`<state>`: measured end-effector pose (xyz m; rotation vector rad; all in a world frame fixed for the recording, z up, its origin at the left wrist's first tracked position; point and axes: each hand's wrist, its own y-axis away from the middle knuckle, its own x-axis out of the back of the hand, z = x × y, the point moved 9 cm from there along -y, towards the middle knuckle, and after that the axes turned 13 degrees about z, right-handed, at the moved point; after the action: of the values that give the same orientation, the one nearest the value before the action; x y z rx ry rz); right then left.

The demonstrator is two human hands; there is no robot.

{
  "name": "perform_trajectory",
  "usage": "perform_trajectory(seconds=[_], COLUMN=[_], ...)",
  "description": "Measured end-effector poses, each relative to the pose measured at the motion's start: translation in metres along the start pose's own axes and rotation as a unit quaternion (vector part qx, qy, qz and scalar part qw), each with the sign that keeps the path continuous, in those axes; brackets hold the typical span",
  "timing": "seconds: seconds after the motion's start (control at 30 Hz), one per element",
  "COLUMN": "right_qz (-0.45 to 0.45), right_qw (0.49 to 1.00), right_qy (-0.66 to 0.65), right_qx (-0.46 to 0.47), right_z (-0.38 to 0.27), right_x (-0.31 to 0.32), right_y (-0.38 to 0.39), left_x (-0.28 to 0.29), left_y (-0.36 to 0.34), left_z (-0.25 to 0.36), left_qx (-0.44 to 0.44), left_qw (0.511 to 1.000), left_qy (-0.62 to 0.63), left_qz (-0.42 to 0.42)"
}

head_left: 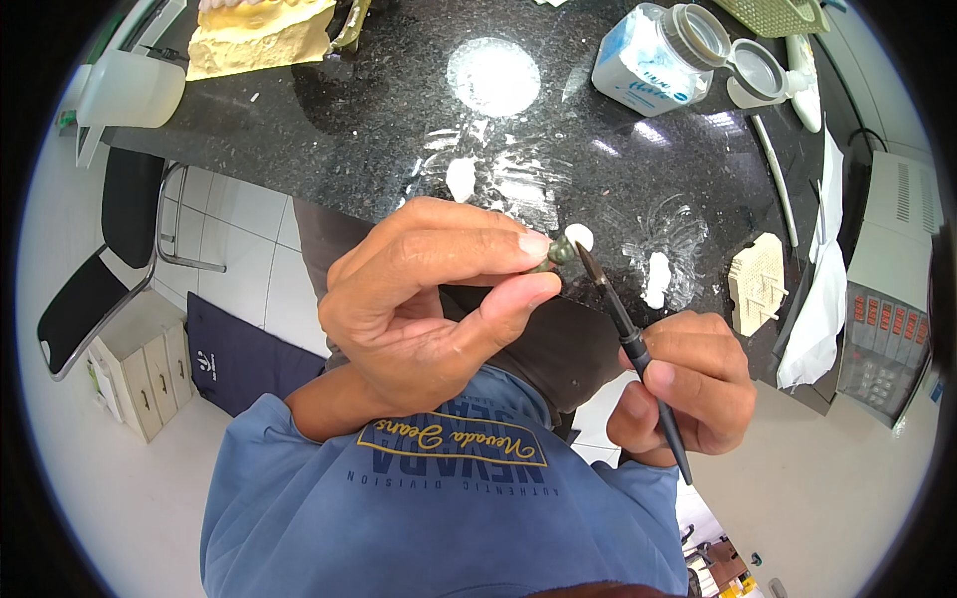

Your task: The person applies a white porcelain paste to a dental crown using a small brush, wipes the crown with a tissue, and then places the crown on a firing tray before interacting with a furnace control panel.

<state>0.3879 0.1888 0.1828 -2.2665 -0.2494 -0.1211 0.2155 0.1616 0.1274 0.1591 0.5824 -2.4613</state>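
Left hand (424, 284) pinches a small, dark-green rounded piece (562, 252) between thumb and fingertips at the near edge of the black speckled-stone worktop (344, 154), and here's the right hand (693, 384), clamped round a slim black-handled brush (622, 324), dark tip right beside a white rounded lump (579, 235) at the piece's end. Partway along, it seems: white shows only there, while a white mound (461, 179) and a second white blob (657, 279) lie on the worktop.

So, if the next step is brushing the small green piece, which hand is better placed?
Probably the right hand: it holds the brush, its tip close to the small green piece. The left hand is occupied pinching that piece.
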Motion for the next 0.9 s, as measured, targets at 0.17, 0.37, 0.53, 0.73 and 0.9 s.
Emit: perform_trajectory(seconds=[0.17, 0.37, 0.53, 0.73, 0.9], right_qz=[0.011, 0.036, 0.015, 0.010, 0.014], right_qw=[1.000, 0.999, 1.000, 1.000, 1.000], right_qy=[-0.017, -0.020, -0.025, -0.013, -0.005], right_qx=[-0.001, -0.012, 0.002, 0.000, -0.005], right_z=[0.001, 0.004, 0.003, 0.002, 0.003], right_x=[0.007, 0.011, 0.009, 0.006, 0.006], right_y=[0.003, 0.005, 0.003, 0.002, 0.002], left_x=[0.001, -0.007, -0.006, -0.006, -0.006], left_y=[0.001, 0.004, 0.004, 0.004, 0.005], left_z=[0.000, 0.001, 0.001, 0.000, 0.000], left_qx=[0.003, -0.005, -0.006, -0.008, -0.011], left_qw=[1.000, 0.996, 0.997, 0.997, 0.997], left_qy=[0.011, -0.040, -0.047, -0.041, -0.041], left_qz=[0.004, -0.074, -0.068, -0.064, -0.065])
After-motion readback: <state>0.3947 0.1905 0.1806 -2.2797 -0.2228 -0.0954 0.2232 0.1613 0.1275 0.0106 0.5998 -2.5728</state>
